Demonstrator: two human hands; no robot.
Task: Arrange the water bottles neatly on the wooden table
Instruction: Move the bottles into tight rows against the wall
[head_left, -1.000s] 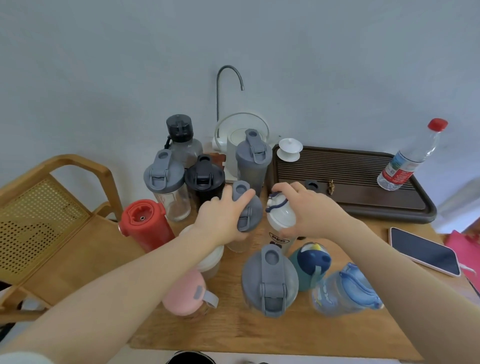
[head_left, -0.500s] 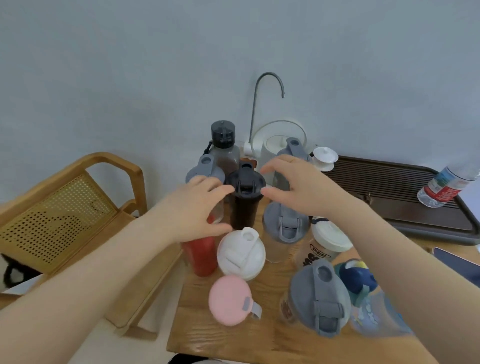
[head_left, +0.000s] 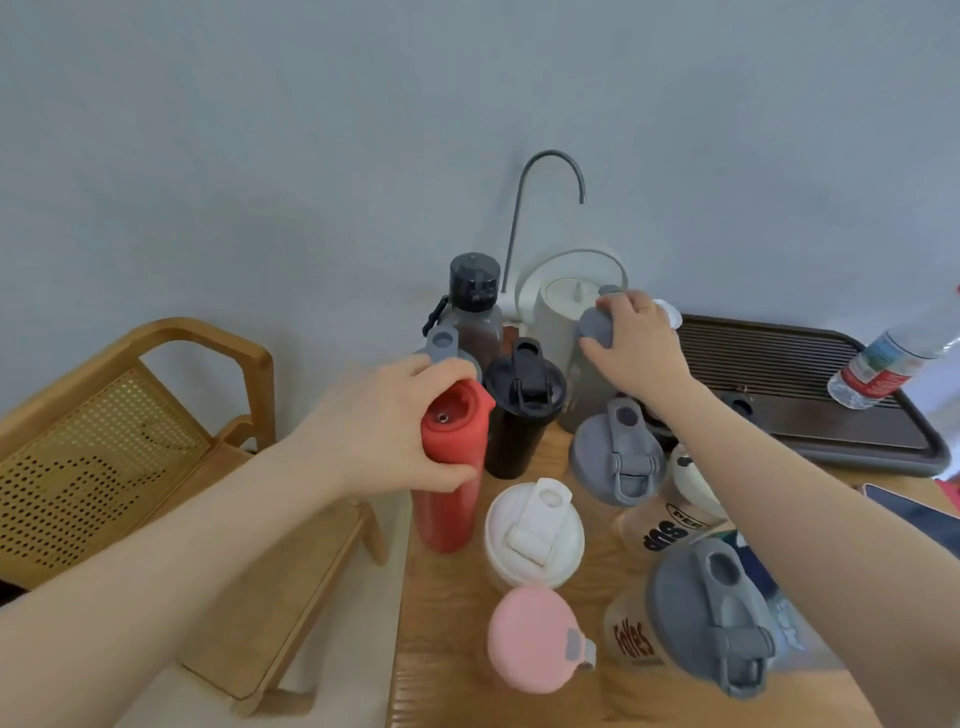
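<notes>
Several water bottles stand clustered on the wooden table (head_left: 452, 691). My left hand (head_left: 379, 431) is wrapped around the top of the red bottle (head_left: 449, 499) at the table's left edge. My right hand (head_left: 636, 348) grips the lid of a tall grey bottle (head_left: 587, 384) at the back. Between them stands a black shaker (head_left: 519, 410). Behind it are a dark bottle with a black cap (head_left: 475, 312) and a grey-lidded bottle (head_left: 441, 345). Nearer me stand a white-lidded bottle (head_left: 535, 535), a pink-lidded bottle (head_left: 535, 639) and two grey-lidded shakers (head_left: 618, 452) (head_left: 711, 618).
A white kettle (head_left: 561, 306) under a curved spout (head_left: 550, 171) stands at the back. A dark slatted tea tray (head_left: 810, 405) with a clear plastic bottle (head_left: 883, 364) lies at the right. A phone (head_left: 914, 509) sits by my right arm. A wooden cane chair (head_left: 130, 441) stands left of the table.
My left hand dropped from beside the black shaker onto the red bottle's top. My right hand moved back and right onto the tall grey bottle's lid. The view shifted left.
</notes>
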